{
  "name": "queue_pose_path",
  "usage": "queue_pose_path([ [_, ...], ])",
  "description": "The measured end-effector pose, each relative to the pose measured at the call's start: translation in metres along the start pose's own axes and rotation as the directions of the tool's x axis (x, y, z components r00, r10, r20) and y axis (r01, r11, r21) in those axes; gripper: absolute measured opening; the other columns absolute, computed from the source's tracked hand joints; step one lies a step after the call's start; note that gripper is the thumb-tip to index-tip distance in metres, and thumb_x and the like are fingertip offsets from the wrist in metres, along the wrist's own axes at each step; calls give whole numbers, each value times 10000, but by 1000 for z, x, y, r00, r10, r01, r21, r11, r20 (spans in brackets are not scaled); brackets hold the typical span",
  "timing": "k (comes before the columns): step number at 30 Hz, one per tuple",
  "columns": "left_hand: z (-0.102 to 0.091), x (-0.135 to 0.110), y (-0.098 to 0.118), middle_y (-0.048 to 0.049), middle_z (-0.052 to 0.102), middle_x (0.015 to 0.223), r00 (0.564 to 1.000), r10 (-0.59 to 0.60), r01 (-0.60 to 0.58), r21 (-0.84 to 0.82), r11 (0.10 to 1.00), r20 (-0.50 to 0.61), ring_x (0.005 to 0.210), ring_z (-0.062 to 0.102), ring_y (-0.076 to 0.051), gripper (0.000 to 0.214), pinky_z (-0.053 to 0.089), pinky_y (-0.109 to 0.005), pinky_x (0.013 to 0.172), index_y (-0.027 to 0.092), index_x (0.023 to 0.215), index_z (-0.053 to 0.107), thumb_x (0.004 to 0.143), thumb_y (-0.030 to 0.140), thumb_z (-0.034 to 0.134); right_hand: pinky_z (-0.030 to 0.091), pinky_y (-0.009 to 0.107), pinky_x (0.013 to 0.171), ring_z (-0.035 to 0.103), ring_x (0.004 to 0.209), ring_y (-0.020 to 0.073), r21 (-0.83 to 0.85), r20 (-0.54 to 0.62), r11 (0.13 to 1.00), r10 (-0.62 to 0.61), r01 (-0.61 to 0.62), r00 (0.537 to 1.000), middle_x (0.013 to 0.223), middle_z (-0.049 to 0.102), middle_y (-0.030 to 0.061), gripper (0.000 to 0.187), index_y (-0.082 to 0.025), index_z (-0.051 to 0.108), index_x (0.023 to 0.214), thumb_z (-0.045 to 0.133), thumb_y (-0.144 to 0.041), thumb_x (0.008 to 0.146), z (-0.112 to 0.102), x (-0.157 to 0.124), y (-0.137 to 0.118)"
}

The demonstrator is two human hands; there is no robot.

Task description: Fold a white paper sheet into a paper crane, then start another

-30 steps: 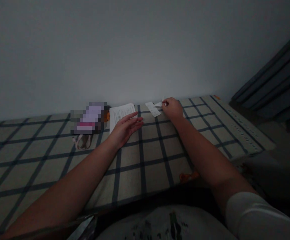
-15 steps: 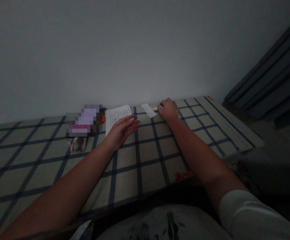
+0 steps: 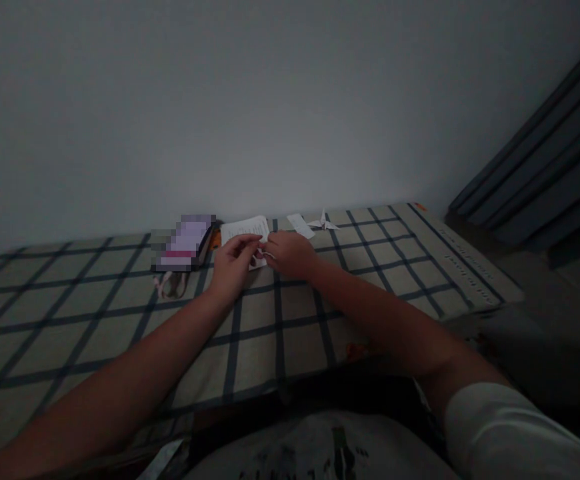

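A printed white sheet of paper (image 3: 244, 230) lies on the checked cloth (image 3: 290, 320) near the wall. My left hand (image 3: 233, 263) and my right hand (image 3: 290, 255) meet at its near edge, fingers curled and pinching the paper between them. A small folded white paper crane (image 3: 324, 222) stands on the cloth to the right, beside a small white paper slip (image 3: 300, 225). Neither hand touches those two.
A blurred purple object (image 3: 184, 243) sits left of the sheet, with a small orange thing behind it and a pinkish looped cord (image 3: 170, 285) in front. A plain wall rises behind. Dark curtain folds (image 3: 545, 180) hang at the right. The cloth's edge runs near my lap.
My right hand left the crane and slip at the far right and came left to the printed sheet. My left hand closed on the sheet's edge. The crane now stands free.
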State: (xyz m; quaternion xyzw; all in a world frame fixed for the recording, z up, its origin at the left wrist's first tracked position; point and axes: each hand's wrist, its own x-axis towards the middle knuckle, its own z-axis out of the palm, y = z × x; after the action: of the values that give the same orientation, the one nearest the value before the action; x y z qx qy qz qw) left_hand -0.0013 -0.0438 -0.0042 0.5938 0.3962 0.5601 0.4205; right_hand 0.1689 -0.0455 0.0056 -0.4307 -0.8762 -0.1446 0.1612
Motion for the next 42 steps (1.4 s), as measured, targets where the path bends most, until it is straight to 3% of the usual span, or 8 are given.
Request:
queue_pose_path([
  [3,-13,6,1,-26,689,825,999,-15,12,74,997,40,666,592,-134,197,423,-238,572,189,972,736,826,312,687,429,376,794,599,1037,277,49,62,999,16,-19,998,1112,676,128,359,-140,678,1182,427,-348,1031,-3,10,-14],
  [9,-22,15,-10,-9,666,850,991,-25,32,52,998,-130,604,537,-114,210,393,-235,549,195,1014,702,837,291,641,449,400,912,563,1169,292,138,117,990,0,-16,993,1288,637,132,414,-179,644,1310,565,-422,985,16,19,-19],
  [17,-26,5,-24,-24,677,873,997,64,-72,171,983,50,708,594,-142,224,456,-241,646,208,1064,709,897,340,639,430,379,857,586,1123,289,158,146,987,-4,-19,989,1207,679,104,392,-195,678,1228,597,-472,964,25,11,-9],
  [23,-31,3,-16,-40,668,935,997,75,-80,173,982,37,785,586,-170,212,444,-250,660,219,1063,723,883,305,653,421,374,841,631,1082,277,133,178,989,34,-59,983,1151,730,113,380,-181,717,1173,449,-416,1042,18,13,-13],
  [28,-36,-8,-1,-38,647,927,956,292,-276,314,908,-5,849,553,-191,150,423,-290,782,235,989,747,888,236,635,446,349,828,667,1048,256,167,137,969,157,-179,978,1159,739,105,318,-203,716,1184,459,-244,1002,21,13,-13],
  [36,-32,-3,-12,-29,649,742,991,-5,2,26,1000,136,661,570,-167,140,453,-287,622,187,845,737,814,322,718,464,296,823,685,902,198,434,3,815,426,-385,905,949,750,59,192,-177,669,1037,524,-244,928,30,14,-1],
  [40,-31,4,-14,-58,697,902,988,-124,140,-197,970,92,745,633,-164,217,519,-269,618,168,892,707,802,363,738,475,271,768,679,807,173,551,-143,745,528,-376,837,882,727,45,179,-179,629,1005,506,-288,935,26,13,2],
  [42,-32,8,-12,-90,708,1042,961,-248,275,-341,899,121,840,676,-180,317,568,-296,700,168,1014,686,819,412,735,488,270,782,681,828,170,577,-187,751,505,-321,843,915,726,49,187,-189,619,1004,492,-312,942,22,11,1],
])
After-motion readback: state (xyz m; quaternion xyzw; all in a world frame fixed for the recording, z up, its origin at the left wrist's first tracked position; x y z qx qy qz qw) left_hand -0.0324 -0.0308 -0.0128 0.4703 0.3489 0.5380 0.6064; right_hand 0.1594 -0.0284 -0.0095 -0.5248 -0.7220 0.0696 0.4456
